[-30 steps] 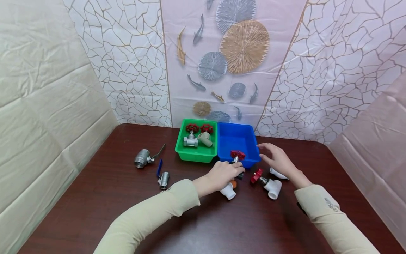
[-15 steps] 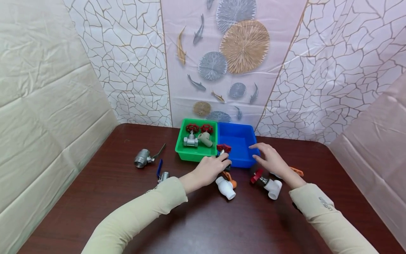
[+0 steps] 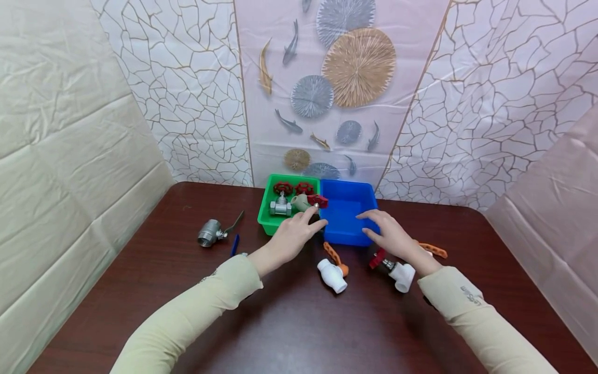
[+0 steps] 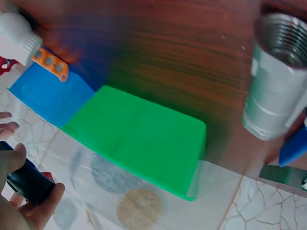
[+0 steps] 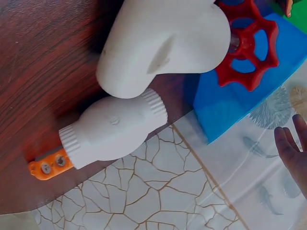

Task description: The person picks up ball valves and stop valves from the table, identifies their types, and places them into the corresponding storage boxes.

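My left hand (image 3: 289,236) grips a valve with a red handwheel (image 3: 317,201) and a black body (image 4: 31,183). It holds this valve over the green bin (image 3: 270,227), near the side shared with the blue bin (image 3: 349,221). The green bin holds a metal valve (image 3: 281,208) and a beige valve (image 3: 299,201), both with red handwheels. Fingers spread, my right hand (image 3: 391,236) hovers over the blue bin's right side, holding nothing. Just below it lies a white valve (image 3: 403,276) with a red handwheel.
In front of the bins rests a white ball valve (image 3: 333,275) with an orange lever. Another such ball valve (image 5: 115,127) is partly behind my right wrist. To the left are a steel ball valve (image 3: 210,234) and a blue-levered one (image 4: 276,86), mostly hidden by my left arm.
My left hand has carried the black-bodied valve leftward and away from me, from the blue bin's front to the green bin. My right hand has shifted left over the blue bin.
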The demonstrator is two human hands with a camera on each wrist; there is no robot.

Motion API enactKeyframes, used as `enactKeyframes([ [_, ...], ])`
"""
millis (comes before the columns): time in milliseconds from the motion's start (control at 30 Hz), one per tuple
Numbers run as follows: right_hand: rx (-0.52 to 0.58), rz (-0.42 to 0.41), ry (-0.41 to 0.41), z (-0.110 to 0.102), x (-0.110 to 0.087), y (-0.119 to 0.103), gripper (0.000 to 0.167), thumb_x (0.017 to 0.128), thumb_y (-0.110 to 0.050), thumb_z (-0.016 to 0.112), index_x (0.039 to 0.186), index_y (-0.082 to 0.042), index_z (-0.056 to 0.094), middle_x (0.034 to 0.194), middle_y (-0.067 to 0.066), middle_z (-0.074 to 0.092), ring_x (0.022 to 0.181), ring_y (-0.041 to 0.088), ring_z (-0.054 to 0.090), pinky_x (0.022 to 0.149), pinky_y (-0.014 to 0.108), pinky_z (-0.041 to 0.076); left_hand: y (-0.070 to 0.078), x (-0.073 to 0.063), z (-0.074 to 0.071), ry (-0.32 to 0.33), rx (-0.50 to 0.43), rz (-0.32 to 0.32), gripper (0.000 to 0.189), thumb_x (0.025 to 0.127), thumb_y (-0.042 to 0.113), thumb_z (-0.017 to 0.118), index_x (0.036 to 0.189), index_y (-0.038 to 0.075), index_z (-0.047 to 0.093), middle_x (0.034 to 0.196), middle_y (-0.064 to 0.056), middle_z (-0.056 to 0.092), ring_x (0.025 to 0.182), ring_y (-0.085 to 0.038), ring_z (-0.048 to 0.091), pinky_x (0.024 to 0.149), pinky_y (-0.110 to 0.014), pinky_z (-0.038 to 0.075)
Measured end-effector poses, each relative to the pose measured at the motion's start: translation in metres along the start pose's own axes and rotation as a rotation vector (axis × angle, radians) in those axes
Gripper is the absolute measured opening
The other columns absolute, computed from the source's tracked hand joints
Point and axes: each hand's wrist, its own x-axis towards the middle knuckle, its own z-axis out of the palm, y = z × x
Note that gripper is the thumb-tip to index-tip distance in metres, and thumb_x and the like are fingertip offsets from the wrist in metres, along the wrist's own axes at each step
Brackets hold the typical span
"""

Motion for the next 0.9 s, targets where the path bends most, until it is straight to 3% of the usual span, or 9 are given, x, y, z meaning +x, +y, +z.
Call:
enactKeyframes([
  [400,-0.033,-0.038,-0.037,0.008,0.008,-0.015,0.034,0.089,-0.007,0.062,0.122,0.000,0.058,0.123,0.018,0.058,0.117,0.036,0.051,0.097,0.054,0.044,-0.018,-0.001,0.001,-0.012,0.034,-0.062,0.042,0.084,-0.001,0.066,0.123,0.016,0.062,0.130,-0.014,0.053,0.085,-0.026,0.066,0.051,-0.025,0.051],
  [700,-0.027,-0.116,-0.039,0.018,0.017,-0.025,0.033,0.089,-0.006,0.063,0.121,0.001,0.058,0.122,0.018,0.058,0.118,0.037,0.050,0.099,0.054,0.041,-0.030,-0.001,0.010,0.020,0.031,-0.093,0.039,0.085,-0.002,0.065,0.120,0.013,0.061,0.131,-0.017,0.054,0.094,-0.029,0.067,0.063,-0.033,0.057],
  [900,-0.020,-0.132,-0.049,0.022,0.023,-0.033,0.033,0.088,-0.005,0.063,0.121,0.000,0.059,0.121,0.017,0.059,0.119,0.036,0.050,0.100,0.053,0.042,-0.037,0.001,0.015,0.025,0.099,-0.141,0.039,0.086,-0.004,0.063,0.122,0.012,0.060,0.132,-0.017,0.053,0.095,-0.031,0.065,0.074,-0.040,0.057],
])
